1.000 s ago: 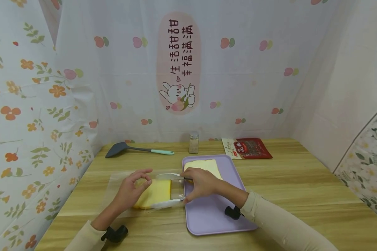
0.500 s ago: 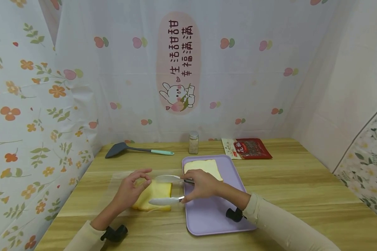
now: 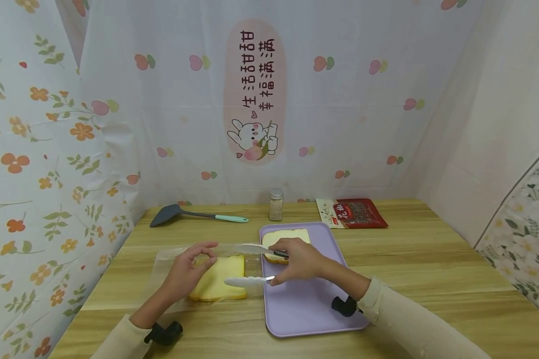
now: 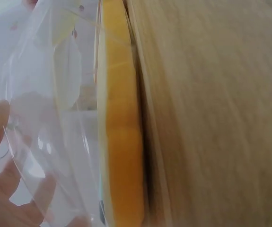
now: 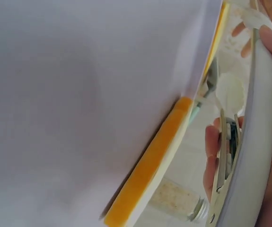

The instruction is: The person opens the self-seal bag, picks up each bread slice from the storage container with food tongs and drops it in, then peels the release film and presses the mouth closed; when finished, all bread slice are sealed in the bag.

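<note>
A bread slice (image 3: 220, 281) lies inside a clear plastic bag (image 3: 160, 262) on the table, its brown crust facing the left wrist camera. My left hand (image 3: 183, 273) pinches the bag's upper film between thumb and forefinger, and in the left wrist view the film (image 4: 55, 123) is lifted off the slice. With my right hand (image 3: 302, 260) I hold tongs (image 3: 248, 282) over the left rim of the purple tray (image 3: 314, 311). Their two white tips stand wide apart at the bag's mouth, nothing between them. Another bread slice (image 3: 292, 235) lies on the tray, partly hidden by my right hand.
Behind the bag lies a turner (image 3: 197, 214) with a mint handle. A small glass jar (image 3: 276, 205) stands behind the tray, and a red and white spice packet (image 3: 352, 213) lies to its right. Patterned curtains (image 3: 332, 124) hang around the table.
My right hand has drawn the tongs to the right, their tips spread and off the bagged slice. The slice stays in the bag. My left hand has hardly moved.
</note>
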A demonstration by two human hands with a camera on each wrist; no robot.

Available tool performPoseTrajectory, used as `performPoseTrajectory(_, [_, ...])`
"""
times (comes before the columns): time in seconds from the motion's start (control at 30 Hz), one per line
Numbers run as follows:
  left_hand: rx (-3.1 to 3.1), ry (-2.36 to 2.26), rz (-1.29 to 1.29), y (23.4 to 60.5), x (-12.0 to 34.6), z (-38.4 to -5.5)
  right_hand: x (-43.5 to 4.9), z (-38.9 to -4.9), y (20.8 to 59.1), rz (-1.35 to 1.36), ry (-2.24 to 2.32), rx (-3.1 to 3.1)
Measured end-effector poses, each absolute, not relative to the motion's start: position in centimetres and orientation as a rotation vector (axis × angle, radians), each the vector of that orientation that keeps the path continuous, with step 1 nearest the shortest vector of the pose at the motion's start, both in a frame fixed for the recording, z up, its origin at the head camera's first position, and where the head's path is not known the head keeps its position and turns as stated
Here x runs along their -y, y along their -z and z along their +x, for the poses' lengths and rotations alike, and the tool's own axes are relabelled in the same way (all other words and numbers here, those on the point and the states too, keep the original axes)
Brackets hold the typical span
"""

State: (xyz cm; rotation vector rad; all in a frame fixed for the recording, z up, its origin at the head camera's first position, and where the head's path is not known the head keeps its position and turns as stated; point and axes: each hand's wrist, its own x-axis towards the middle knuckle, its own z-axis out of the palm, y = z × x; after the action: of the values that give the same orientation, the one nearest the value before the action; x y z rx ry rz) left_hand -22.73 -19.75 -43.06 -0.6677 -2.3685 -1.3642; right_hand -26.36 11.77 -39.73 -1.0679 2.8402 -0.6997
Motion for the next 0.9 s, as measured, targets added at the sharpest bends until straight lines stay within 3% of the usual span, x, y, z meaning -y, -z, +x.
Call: performPoseTrajectory(0.9, [2.385,1.396,-0.623,43.2,19.6,-22.4,-18.7,-24.9,39.4,-0.908,0.686,-2.881])
